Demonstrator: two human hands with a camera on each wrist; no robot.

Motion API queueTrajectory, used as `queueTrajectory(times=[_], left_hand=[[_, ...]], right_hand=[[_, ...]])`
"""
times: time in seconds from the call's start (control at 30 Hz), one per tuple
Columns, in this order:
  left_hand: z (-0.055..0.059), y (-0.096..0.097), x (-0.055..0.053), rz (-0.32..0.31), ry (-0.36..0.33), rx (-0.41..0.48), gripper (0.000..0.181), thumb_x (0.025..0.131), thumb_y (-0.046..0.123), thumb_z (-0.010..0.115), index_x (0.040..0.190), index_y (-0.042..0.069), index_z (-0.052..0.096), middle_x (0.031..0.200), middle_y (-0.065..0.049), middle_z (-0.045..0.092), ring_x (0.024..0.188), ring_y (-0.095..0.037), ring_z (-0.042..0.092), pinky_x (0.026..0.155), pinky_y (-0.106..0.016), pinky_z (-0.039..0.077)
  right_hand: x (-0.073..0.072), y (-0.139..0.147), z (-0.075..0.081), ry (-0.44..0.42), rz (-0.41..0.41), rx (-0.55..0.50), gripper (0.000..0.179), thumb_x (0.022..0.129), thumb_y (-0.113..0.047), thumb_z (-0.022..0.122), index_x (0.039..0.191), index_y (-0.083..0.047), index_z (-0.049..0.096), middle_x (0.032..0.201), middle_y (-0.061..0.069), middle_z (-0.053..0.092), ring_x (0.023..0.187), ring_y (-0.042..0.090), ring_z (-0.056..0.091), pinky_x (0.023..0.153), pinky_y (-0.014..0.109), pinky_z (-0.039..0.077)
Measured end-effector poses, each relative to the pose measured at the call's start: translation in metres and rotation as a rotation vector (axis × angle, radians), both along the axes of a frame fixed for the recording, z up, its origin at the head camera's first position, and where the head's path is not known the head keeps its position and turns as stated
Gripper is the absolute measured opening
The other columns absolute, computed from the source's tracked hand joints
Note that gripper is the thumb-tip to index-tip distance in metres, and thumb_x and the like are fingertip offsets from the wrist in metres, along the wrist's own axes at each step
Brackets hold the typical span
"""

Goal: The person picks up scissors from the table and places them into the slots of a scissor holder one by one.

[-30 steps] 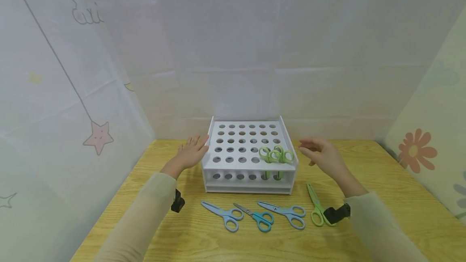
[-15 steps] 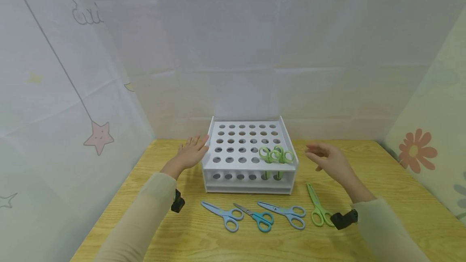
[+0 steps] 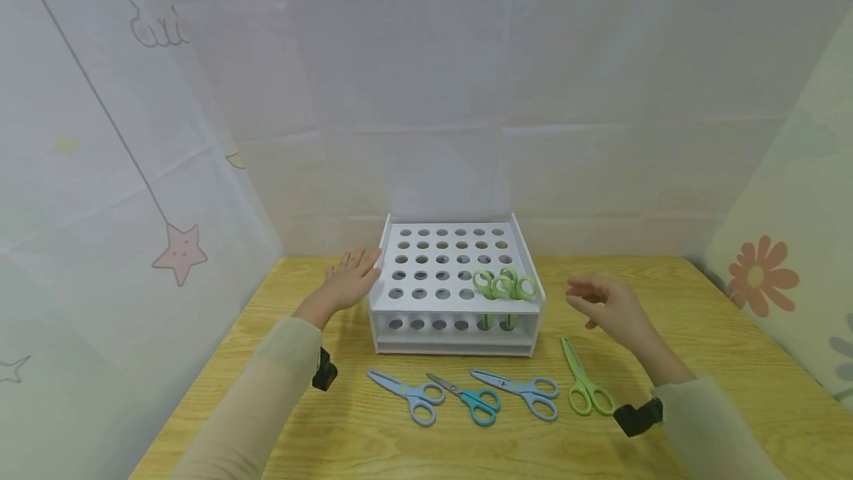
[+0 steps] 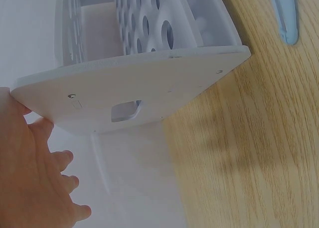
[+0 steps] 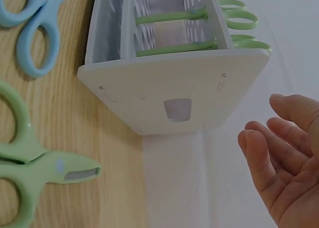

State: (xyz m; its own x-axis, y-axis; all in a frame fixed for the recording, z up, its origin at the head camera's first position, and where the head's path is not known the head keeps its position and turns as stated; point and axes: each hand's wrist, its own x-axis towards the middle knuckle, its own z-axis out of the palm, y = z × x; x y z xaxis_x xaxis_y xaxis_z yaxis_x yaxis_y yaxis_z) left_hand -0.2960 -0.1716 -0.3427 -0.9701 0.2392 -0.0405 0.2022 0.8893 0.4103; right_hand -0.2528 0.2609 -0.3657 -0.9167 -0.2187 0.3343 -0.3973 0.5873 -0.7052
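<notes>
A white rack [image 3: 433,302] with rows of round holes stands at the back of the table. Two green scissors [image 3: 493,286] are upright in its front right holes, handles up. My left hand [image 3: 346,281] rests on the rack's left side panel [image 4: 134,88], fingers spread. Off to the rack's right, my right hand [image 3: 609,306] is in the air with loosely bent fingers and holds nothing. A third pair of green scissors [image 3: 583,380] lies on the table below it, tip pointing away from me.
In front of the rack lie blue scissors [image 3: 408,395], teal scissors [image 3: 469,397] and another pair of blue scissors [image 3: 520,391]. The wooden table [image 3: 320,435] meets a hanging pale cloth [image 3: 440,95] behind the rack. Printed cloth also hangs on both sides.
My right hand has moved away from the rack, to the right and slightly toward me. The left hand, the rack and the scissors stay in place.
</notes>
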Motion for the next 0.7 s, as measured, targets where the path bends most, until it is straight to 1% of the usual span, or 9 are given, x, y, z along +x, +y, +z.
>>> queueTrajectory(times=[0.13, 0.33, 0.43, 0.7], left_hand=[[0.0, 0.0, 0.001, -0.002, -0.001, 0.001, 0.055, 0.1, 0.041, 0.02, 0.149, 0.019, 0.012, 0.152, -0.017, 0.002, 0.135, -0.039, -0.006, 0.101, -0.062, -0.004], [0.0, -0.001, 0.001, -0.008, -0.004, -0.002, 0.055, 0.1, 0.041, 0.019, 0.15, 0.019, 0.011, 0.152, -0.016, 0.002, 0.135, -0.039, -0.006, 0.1, -0.062, -0.005], [0.0, -0.001, 0.001, -0.007, -0.004, 0.003, 0.055, 0.1, 0.041, 0.019, 0.15, 0.019, 0.011, 0.152, -0.017, 0.002, 0.135, -0.039, -0.007, 0.1, -0.062, -0.005], [0.0, -0.001, 0.001, -0.009, 0.001, -0.011, 0.055, 0.1, 0.04, 0.019, 0.149, 0.019, 0.011, 0.152, -0.017, 0.003, 0.135, -0.04, -0.006, 0.1, -0.063, -0.003]], right_hand=[[0.002, 0.003, -0.006, -0.017, -0.004, 0.004, 0.044, 0.09, -0.022, 0.061, 0.125, 0.003, 0.053, 0.107, 0.019, 0.061, 0.083, 0.018, 0.06, 0.053, 0.03, 0.051], [0.004, 0.008, -0.011, -0.045, -0.006, 0.006, 0.044, 0.09, -0.021, 0.061, 0.125, 0.005, 0.052, 0.108, 0.02, 0.061, 0.082, 0.018, 0.06, 0.054, 0.03, 0.051], [0.005, 0.011, -0.013, -0.047, -0.005, 0.006, 0.044, 0.09, -0.02, 0.061, 0.124, 0.006, 0.052, 0.107, 0.021, 0.061, 0.083, 0.02, 0.059, 0.054, 0.031, 0.051], [0.01, 0.015, -0.023, -0.068, -0.02, 0.054, 0.045, 0.09, -0.023, 0.062, 0.123, 0.006, 0.052, 0.108, 0.021, 0.061, 0.086, 0.027, 0.059, 0.054, 0.029, 0.051]])
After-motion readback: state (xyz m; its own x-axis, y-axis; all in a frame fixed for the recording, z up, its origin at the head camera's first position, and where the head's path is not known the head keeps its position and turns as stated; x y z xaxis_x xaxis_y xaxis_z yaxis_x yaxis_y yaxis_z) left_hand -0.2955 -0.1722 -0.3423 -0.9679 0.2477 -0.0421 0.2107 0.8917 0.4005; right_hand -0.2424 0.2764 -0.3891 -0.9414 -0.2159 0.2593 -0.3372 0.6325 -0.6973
